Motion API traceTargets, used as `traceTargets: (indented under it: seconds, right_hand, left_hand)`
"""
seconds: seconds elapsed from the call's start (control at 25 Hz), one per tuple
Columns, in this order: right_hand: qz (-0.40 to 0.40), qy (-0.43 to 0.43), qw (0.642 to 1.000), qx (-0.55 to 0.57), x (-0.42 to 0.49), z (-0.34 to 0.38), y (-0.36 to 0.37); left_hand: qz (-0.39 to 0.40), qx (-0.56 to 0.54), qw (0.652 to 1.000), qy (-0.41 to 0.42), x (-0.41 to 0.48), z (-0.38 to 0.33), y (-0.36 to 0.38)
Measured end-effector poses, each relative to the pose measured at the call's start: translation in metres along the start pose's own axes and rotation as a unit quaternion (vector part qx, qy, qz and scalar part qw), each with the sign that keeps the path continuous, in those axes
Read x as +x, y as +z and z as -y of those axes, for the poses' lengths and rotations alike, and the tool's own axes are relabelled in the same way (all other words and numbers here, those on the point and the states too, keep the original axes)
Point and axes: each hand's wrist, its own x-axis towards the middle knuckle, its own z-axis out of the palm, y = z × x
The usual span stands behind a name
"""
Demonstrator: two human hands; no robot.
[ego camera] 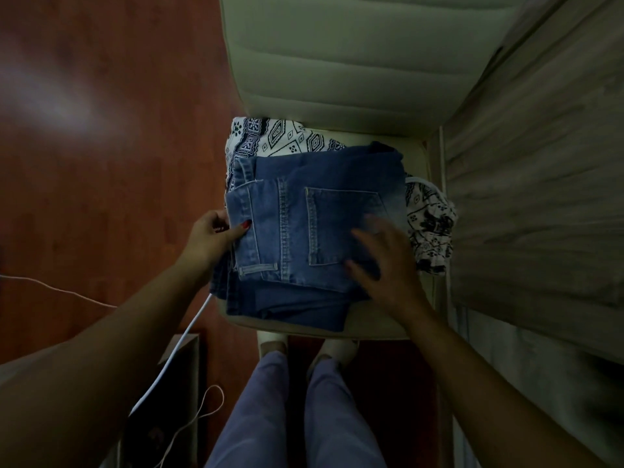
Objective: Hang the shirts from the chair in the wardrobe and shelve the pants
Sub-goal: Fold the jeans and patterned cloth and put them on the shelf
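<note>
Folded blue jeans (304,204) lie on top of a stack on the cream chair (337,62). A darker blue pair (290,309) sits beneath them. A white garment with a dark geometric print (277,138) lies under the stack at the back, and another printed white garment (430,228) hangs off the seat's right side. My left hand (216,236) pinches the jeans' waistband at the left edge, thumb on top. My right hand (385,261), blurred, rests with spread fingers on the right part of the jeans.
A grey wood-grain panel (540,180) stands close on the right. Reddish wooden floor (101,146) spreads to the left. A white cable (175,356) trails down from the chair's left corner. My legs in lilac trousers (297,417) stand right before the seat.
</note>
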Motion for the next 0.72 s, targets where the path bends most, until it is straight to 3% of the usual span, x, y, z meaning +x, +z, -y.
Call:
traceTargets:
  seconds: [0.08, 0.12, 0.24, 0.52, 0.64, 0.72]
  right_hand:
    - [-0.147, 0.158, 0.975, 0.057, 0.009, -0.021, -0.008]
    - [-0.17, 0.227, 0.953, 0.11, 0.013, -0.027, -0.011]
    - [-0.07, 0.335, 0.904, 0.256, 0.023, -0.026, -0.013]
    - [0.012, 0.389, 0.824, 0.411, 0.034, -0.034, -0.017]
    - [0.017, 0.369, 0.808, 0.459, 0.035, -0.03, -0.021]
    - [0.009, 0.346, 0.814, 0.466, 0.035, -0.024, -0.024]
  left_hand:
    - [-0.013, 0.071, 0.997, 0.011, 0.011, 0.0, -0.004]
    - [-0.016, 0.092, 0.995, 0.026, 0.017, -0.003, -0.005]
    - [0.016, 0.107, 0.993, 0.039, 0.025, -0.023, 0.004]
    - [0.145, 0.061, 0.987, -0.034, 0.036, -0.055, 0.013]
    - [0.073, 0.177, 0.98, 0.058, 0.034, -0.052, 0.018]
    - [-0.008, 0.316, 0.93, 0.186, 0.028, -0.042, 0.018]
